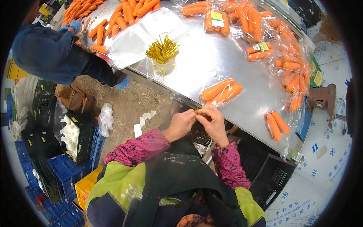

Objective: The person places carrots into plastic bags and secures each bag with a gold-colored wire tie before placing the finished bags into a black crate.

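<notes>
My left hand [180,124] and my right hand [213,125] meet at the table's near edge, fingertips pinched together. A small bit of gold twist tie [197,110] shows between them. Just beyond lies a clear plastic bag of carrots [223,92], its near end running toward my fingers; the neck itself is mostly hidden by them. Farther off to the left, a bunch of gold twist ties [163,51] stands upright in a translucent tub [165,67]. Flat clear bags [126,47] lie beside that tub.
Bagged carrots [291,66] pile along the right side of the metal table [242,64], with one bag [277,125] nearer me. Loose carrots [130,11] lie at the far left. Another person [53,53] in blue gloves stands there. Black crates [264,178] sit below the table.
</notes>
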Motion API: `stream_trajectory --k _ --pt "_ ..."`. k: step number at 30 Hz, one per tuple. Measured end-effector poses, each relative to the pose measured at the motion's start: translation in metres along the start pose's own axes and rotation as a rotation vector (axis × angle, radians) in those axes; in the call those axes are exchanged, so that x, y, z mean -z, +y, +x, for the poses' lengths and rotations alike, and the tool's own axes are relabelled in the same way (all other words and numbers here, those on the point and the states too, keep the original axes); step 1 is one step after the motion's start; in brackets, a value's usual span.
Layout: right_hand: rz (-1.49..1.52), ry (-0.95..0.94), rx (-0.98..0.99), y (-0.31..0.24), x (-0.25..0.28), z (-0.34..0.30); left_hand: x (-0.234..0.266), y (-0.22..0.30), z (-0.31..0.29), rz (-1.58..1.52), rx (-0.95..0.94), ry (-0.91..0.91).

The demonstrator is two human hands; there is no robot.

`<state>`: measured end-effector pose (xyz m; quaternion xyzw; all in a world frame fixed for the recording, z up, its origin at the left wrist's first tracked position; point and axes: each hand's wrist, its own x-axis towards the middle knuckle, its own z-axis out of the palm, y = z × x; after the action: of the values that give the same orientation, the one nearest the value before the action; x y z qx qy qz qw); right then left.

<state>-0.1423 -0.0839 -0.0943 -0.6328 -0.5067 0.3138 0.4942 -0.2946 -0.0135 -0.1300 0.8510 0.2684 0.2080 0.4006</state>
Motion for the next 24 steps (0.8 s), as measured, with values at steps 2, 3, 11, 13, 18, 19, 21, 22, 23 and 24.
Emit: stream_trajectory --k 2,3,11,13,18,19,21,22,23,24 --pt "0.072 -0.107 -0.023 0.010 0.011 0.002 0.010 -0.011 0.005 -0.004 -0.092 -0.150" --pt "0.101 -0.130 -0.007 0.017 0.013 0.002 0.014 -0.014 0.011 -0.100 -0.129 -0.205" --pt "-0.473 -0.180 0.606 -0.011 0.053 -0.014 0.027 0.005 0.058 -0.698 0.266 -0.835" --pt "-0.594 -0.151 0.670 -0.011 0.061 -0.026 0.019 0.012 0.062 -0.697 0.281 -0.892" --pt "-0.445 0.334 0.059 0.009 0.037 -0.083 -0.035 0.015 0.023 -1.012 0.281 -0.573" --pt "0.073 0.340 -0.337 0.014 0.034 -0.093 -0.057 0.003 0.013 -0.611 0.136 -0.336" --pt "0.913 0.416 -0.717 0.031 0.023 -0.112 -0.073 0.023 0.004 0.007 0.170 -0.018" --pt "1.219 0.511 -0.695 0.038 0.016 -0.120 -0.079 0.025 0.005 -0.003 0.092 0.015" --pt "1.226 0.624 -0.653 0.031 0.006 -0.122 -0.089 0.023 0.006 -0.378 0.195 -0.107" --pt "1.193 0.687 -0.539 0.040 0.000 -0.124 -0.096 0.021 0.007 -0.752 0.297 -0.232"
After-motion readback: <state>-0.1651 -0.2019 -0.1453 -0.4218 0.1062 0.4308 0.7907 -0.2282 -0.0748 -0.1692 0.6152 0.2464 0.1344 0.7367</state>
